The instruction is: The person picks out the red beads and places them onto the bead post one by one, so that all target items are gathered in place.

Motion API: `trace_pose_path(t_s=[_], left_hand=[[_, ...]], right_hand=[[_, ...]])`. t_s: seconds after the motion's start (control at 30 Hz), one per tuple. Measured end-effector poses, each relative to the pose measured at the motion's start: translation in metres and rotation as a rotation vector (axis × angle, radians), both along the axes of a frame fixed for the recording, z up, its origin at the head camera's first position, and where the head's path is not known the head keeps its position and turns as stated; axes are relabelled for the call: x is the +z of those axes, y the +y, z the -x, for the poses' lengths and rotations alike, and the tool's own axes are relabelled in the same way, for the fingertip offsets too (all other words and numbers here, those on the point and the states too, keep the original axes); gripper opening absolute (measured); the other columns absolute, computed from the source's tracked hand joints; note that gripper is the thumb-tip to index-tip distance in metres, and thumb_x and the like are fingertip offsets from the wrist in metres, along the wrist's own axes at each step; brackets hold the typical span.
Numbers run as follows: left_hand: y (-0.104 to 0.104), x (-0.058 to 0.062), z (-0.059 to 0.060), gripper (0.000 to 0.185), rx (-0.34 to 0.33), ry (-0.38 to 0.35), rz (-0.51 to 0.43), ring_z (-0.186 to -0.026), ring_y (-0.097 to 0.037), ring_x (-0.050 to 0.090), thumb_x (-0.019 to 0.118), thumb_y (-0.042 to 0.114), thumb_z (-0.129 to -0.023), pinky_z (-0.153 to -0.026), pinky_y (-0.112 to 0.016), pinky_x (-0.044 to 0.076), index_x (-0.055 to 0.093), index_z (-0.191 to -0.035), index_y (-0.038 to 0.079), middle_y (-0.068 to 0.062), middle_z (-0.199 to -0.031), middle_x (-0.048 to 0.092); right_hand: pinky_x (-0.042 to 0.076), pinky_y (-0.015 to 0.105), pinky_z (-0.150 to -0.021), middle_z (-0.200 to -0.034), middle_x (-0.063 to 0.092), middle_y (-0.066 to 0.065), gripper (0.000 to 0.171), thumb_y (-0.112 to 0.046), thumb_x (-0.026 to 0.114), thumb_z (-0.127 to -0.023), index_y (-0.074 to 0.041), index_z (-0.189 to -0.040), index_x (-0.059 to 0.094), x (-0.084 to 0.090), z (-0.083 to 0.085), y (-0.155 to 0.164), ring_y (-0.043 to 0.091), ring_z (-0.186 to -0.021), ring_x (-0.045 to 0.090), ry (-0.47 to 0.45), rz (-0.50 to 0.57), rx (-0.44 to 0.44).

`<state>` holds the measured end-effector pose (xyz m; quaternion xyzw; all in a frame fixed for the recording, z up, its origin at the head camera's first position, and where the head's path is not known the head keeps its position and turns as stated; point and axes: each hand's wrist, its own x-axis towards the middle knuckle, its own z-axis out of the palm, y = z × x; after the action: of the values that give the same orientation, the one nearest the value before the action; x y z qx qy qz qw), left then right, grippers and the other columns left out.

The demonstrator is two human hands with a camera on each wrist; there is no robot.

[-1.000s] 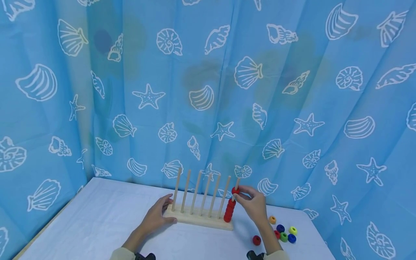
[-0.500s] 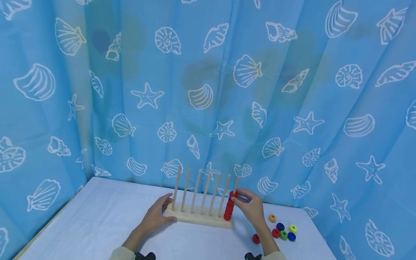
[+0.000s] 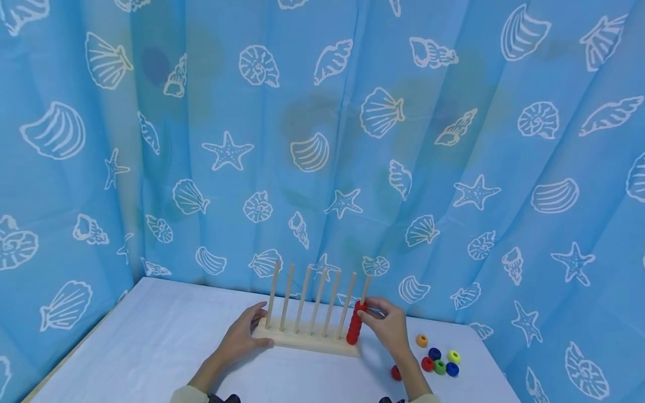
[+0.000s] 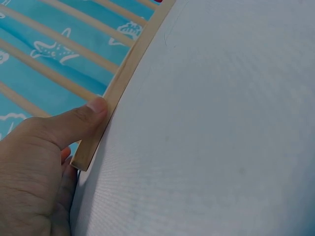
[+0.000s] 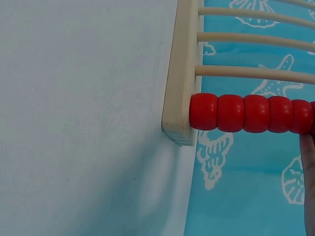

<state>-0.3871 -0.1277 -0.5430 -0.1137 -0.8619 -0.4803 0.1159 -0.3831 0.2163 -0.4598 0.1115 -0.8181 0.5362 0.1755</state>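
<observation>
left grip (image 3: 242, 334) resting flat, right grip (image 3: 385, 326) pinching, raised

No legible text, labels, brand marks, numbers or signs appear in any view. The curtain (image 3: 322, 140) carries only printed shell and starfish motifs; the wooden peg rack (image 3: 307, 340) and beads (image 3: 355, 324) are unmarked.
</observation>
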Motion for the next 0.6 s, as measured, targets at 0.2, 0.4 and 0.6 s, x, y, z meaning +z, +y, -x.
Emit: trace_pose_path(t_s=[0.2,0.4,0.6], left_hand=[[-0.0007,-0.0005,-0.0002,0.100,0.001,-0.015,-0.011,-0.113,-0.017,0.045,0.078,0.046,-0.046,-0.097,-0.030,0.037,0.033,-0.132,0.021,0.003,-0.117,0.049],[-0.0001,0.0006,-0.0020,0.100,-0.004,-0.012,-0.017,-0.114,-0.017,0.045,0.079,0.044,-0.046,-0.097,-0.030,0.037,0.034,-0.132,0.020,0.002,-0.117,0.049],[0.0017,0.0017,-0.0010,0.100,0.006,-0.029,-0.015,-0.114,-0.018,0.044,0.079,0.044,-0.046,-0.097,-0.031,0.037,0.033,-0.132,0.021,0.002,-0.117,0.049]], right_hand=[[0.053,0.027,-0.073,-0.101,0.060,-0.004,0.035,-0.030,0.071,-0.071,-0.023,-0.104,0.062,-0.0023,-0.0007,0.0008,0.013,-0.091,0.060,0.019,0.009,0.017],[0.053,0.027,-0.071,-0.100,0.060,-0.005,0.034,-0.030,0.072,-0.070,-0.025,-0.102,0.063,-0.0046,-0.0002,0.0014,0.011,-0.090,0.060,0.020,0.015,0.000],[0.053,0.028,-0.072,-0.103,0.059,-0.002,0.035,-0.031,0.071,-0.071,-0.022,-0.104,0.062,-0.0038,-0.0011,0.0018,0.015,-0.092,0.060,0.025,0.012,0.010]])
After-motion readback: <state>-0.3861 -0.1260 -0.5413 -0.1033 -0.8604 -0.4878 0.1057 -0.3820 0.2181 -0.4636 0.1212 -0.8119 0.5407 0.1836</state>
